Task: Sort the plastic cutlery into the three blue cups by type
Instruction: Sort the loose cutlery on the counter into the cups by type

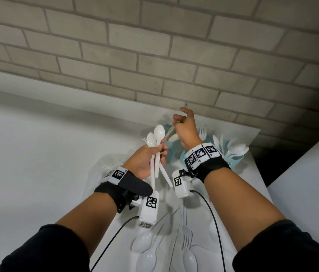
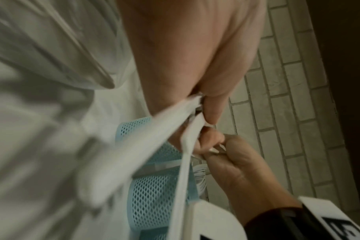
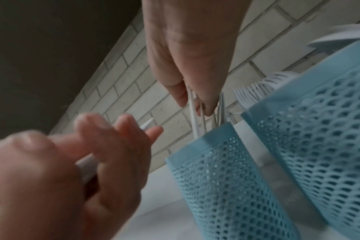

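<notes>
My left hand (image 1: 154, 154) grips a bunch of white cutlery by the handles: two spoons (image 1: 158, 132) stand up, and a fork tip (image 1: 145, 139) shows behind them. My right hand (image 1: 184, 128) pinches thin white knives (image 3: 192, 105), which dip into the leftmost blue mesh cup (image 3: 226, 178). That cup (image 1: 166, 143) is partly hidden by both hands. The middle cup (image 3: 318, 129) holds forks (image 1: 201, 132). The right cup (image 1: 237, 157) holds spoons (image 1: 237, 149). In the left wrist view, blurred white handles (image 2: 175, 123) run under my left hand's fingers (image 2: 214, 110).
Loose white spoons (image 1: 143, 240) and forks (image 1: 187, 238) lie on the white table (image 1: 37, 154) close to me, under my wrists. A brick wall (image 1: 154, 55) rises right behind the cups. The table's right edge (image 1: 260, 163) drops into a dark gap.
</notes>
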A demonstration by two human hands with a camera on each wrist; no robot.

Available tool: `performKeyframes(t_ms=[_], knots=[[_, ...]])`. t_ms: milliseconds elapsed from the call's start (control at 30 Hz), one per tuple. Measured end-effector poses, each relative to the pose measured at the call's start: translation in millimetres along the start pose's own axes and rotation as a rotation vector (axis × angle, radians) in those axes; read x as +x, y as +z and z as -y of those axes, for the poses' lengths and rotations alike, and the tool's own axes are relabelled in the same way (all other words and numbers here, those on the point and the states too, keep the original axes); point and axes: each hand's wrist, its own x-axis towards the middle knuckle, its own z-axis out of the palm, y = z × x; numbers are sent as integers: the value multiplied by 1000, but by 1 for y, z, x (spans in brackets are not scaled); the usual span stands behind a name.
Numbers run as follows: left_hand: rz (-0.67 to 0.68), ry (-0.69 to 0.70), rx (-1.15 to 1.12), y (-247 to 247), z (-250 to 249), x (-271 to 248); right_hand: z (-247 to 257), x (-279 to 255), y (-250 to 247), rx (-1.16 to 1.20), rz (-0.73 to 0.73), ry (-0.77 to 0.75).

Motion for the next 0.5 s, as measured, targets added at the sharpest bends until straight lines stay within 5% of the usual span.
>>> performKeyframes(t_ms=[167, 267, 500], knots=[[-20, 31, 111, 6, 3, -4, 18, -9, -11, -192, -43, -267], [-15, 6, 159, 10, 3, -6, 31, -19, -16, -327, 66, -436], [75, -90, 122, 16, 2, -9, 40, -34, -43, -480, 413, -139]])
